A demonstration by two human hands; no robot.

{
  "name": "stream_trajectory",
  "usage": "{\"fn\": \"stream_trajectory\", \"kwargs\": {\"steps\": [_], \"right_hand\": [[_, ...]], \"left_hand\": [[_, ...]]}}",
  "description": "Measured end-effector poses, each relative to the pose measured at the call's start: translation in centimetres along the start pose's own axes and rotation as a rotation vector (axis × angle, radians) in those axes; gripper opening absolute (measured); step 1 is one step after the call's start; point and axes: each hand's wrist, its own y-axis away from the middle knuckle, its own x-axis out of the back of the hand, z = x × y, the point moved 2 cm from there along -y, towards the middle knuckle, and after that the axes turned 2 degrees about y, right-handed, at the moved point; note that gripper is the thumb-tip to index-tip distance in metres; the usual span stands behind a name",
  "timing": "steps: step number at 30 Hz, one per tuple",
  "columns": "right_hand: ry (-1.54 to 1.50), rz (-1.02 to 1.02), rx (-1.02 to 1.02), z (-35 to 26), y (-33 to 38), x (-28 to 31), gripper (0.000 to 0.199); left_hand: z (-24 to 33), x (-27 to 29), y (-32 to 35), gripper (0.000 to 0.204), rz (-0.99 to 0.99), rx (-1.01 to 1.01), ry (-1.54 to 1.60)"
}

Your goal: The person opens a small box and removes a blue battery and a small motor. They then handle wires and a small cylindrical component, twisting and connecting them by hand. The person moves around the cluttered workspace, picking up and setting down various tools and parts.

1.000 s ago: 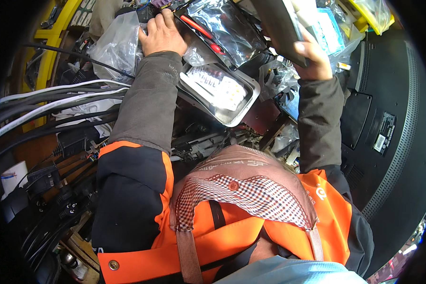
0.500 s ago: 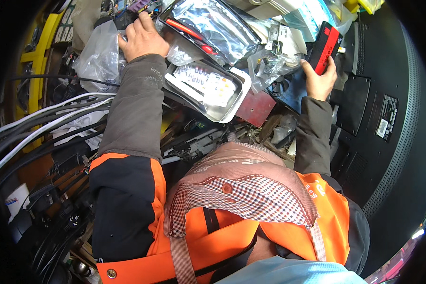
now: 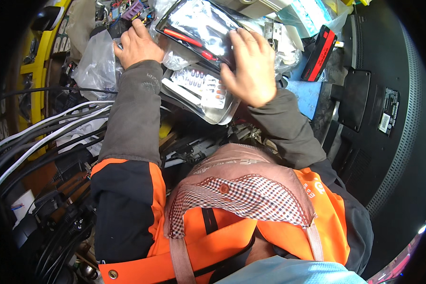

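My right hand (image 3: 253,66) grips the right end of a black tray (image 3: 168,34), thumb at its near corner and fingers over its rim. Silvery plastic wrapping (image 3: 201,19) and a red-handled tool (image 3: 183,37) lie in the tray. My left hand (image 3: 138,46) is curled beside a crumpled clear plastic bag (image 3: 95,64), close to a purple connector (image 3: 131,10) among wires; what its fingertips hold is hidden. Below the tray, a pale metal-like container (image 3: 217,116) holds blister packs (image 3: 214,94). A black and red oblong case (image 3: 319,54) leans at the right, apart from both hands.
A large black monitor back (image 3: 383,146) takes up the right side. White and black cables (image 3: 47,123) run along the left, beside a yellow frame (image 3: 33,71). A light-blue packet (image 3: 307,16) and more plastic bags crowd the far side. Metal parts (image 3: 246,135) lie near my apron.
My right hand has let go of the black and red case and moved left onto the black tray. The tray has shifted slightly toward me. My left hand stays nearly in place.
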Motion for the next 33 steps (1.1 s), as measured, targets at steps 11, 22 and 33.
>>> {"fn": "stream_trajectory", "kwargs": {"steps": [11,22,33], "right_hand": [[-0.183,-0.088,0.044,3.4,-0.6,0.2,0.063],[-0.937,0.391,-0.454,5.9,1.3,-0.6,0.015],[-1.494,0.462,-0.768,6.6,2.2,-0.1,0.017]], "left_hand": [[0.5,1.4,0.0,0.077,-0.009,0.034,0.060],[0.6,1.3,-0.1,0.069,-0.017,0.027,0.022],[0.7,1.9,-0.2,0.078,-0.098,0.052,0.040]]}}
